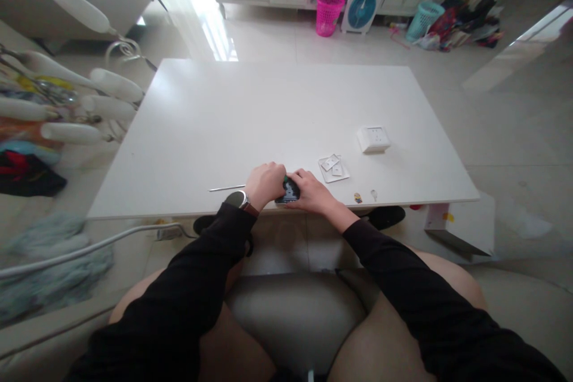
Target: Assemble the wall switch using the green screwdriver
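Note:
My left hand (267, 181), wearing a watch on the wrist, is closed over a screwdriver. The screwdriver's thin metal shaft (227, 188) sticks out to the left, and a bit of green shows at the fingers. My right hand (312, 192) grips the side of a small dark block with pale markings (290, 191) at the table's front edge. The left fingers meet this block too; much of it is hidden. Just beyond my right hand, a square white frame (335, 178) holds small white plates (331, 162).
On the white table (268, 107) a white socket box (374, 139) stands to the right. A small yellow figure (357, 197) and a small pale piece (373, 195) lie near the front edge. Lamp arms (116, 83) reach toward the left edge.

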Demonstrator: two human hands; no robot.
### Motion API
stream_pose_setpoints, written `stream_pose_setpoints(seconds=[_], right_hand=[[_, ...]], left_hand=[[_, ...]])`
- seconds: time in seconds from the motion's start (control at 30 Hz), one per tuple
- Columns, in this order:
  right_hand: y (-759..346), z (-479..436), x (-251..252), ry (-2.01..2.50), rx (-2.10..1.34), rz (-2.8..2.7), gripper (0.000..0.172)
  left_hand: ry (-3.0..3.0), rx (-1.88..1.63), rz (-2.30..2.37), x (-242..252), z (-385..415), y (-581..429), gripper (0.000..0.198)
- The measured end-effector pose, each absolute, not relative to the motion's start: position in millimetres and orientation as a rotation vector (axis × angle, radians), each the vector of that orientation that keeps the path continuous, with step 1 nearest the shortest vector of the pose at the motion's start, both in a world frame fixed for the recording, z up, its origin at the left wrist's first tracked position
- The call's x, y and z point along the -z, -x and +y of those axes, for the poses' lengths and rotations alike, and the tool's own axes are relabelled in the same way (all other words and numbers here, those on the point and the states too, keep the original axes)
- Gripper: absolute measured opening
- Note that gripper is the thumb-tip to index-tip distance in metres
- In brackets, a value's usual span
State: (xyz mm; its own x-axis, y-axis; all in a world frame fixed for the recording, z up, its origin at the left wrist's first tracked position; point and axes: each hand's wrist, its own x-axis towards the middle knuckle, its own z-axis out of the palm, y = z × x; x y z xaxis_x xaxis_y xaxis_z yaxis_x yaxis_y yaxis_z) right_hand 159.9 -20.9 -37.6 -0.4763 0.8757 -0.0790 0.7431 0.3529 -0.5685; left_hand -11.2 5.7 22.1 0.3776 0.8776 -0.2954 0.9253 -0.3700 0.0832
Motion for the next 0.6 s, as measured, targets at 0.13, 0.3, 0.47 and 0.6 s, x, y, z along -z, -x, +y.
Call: stream_pose_setpoints(seconds=[0.13,0.3,0.47,0.6], right_hand=[[-155.1,-24.1,37.1,1.526,-0.735,-2.341,0.079],[-153.1,-25.3,35.7,1.575,-0.742,-2.320,0.081],[-153.2,-24.9,33.8,1.593,-0.780,-2.304,0.082],[-156.7,-22.2,33.7,1.597,-0.798,-2.316,0.082]], left_hand=[[-2.379,0.271,1.662,-19.2,2.5,7.0,0.031],[-2.353,0.235,1.697,-19.8,7.3,12.2,0.032],[-2.295,0.235,1.652,-23.6,17.2,25.7,0.027],[-2.276,0.209,1.627,-23.7,21.6,31.3,0.025]])
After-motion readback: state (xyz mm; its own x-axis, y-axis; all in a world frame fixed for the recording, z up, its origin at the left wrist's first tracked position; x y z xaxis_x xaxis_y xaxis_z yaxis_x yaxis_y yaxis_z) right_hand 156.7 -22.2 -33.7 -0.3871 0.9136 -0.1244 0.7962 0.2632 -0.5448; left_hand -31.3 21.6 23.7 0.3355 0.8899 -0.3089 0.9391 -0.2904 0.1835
